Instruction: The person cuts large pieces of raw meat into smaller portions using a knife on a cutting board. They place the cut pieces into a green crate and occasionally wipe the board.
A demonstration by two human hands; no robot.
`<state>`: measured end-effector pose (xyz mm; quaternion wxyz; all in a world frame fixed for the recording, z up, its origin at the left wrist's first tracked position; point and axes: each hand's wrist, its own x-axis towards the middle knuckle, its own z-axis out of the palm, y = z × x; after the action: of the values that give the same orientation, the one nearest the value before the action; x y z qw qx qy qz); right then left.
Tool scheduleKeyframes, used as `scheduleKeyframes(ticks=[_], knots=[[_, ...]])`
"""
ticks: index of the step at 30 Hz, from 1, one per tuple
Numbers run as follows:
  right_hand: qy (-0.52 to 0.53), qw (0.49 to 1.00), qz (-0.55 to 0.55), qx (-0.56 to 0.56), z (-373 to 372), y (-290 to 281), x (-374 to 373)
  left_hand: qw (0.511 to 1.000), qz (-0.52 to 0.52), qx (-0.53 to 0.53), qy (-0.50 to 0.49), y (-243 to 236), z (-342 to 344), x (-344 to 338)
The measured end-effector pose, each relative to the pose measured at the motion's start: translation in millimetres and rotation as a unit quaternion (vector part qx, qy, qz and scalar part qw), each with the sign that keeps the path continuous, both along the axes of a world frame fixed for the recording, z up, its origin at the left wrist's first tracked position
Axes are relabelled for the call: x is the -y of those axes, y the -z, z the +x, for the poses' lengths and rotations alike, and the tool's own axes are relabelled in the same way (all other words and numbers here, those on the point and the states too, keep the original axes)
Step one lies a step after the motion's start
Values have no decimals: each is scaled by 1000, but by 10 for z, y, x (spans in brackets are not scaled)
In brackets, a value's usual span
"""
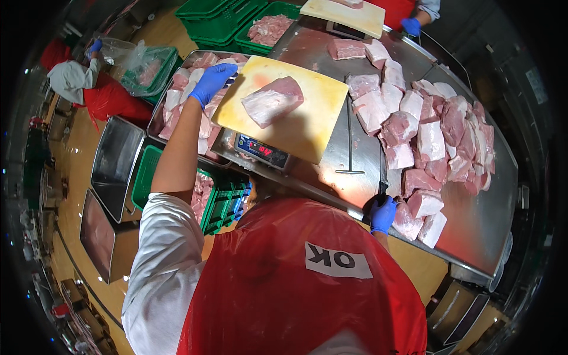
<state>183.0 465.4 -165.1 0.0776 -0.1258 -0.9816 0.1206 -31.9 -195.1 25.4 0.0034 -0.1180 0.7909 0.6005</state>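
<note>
My left hand (214,83), in a blue glove, is at the left edge of a yellow cutting board (324,112), its fingers stretched toward the rim. One trimmed block of pork (273,102) lies on that board, which rests on a digital scale (260,151) with a lit red display. My right hand (383,214), also gloved in blue, is low at the near table edge beside the pile of pork blocks (429,142). Its fingers look curled around something dark that I cannot make out.
A metal tray of meat pieces (155,121) stands left of the scale. Green crates (222,204) hold meat below the table; more green crates (216,21) are stacked beyond. Co-workers in red aprons (115,103) are at far left and top. Metal bins (115,157) stand left.
</note>
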Motion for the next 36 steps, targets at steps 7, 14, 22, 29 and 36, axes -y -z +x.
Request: scheduleKeyframes(ticks=[7,14,22,29,36], knots=[[-8,1000,-21,0,-135,-78,108,999,2,8,-50,-113,344,123],[28,994,-48,90,-214,199,-119,1000,-10,27,-9,-114,305,-42],[38,966,-255,-12,411,-193,-225,998,-49,-30,0,131,349,-144],[-98,946,-309,-22,115,-694,156,986,-143,-81,-31,401,308,-586],[-244,918,-309,51,-585,-1769,1096,982,-172,-78,-1,411,241,-710]])
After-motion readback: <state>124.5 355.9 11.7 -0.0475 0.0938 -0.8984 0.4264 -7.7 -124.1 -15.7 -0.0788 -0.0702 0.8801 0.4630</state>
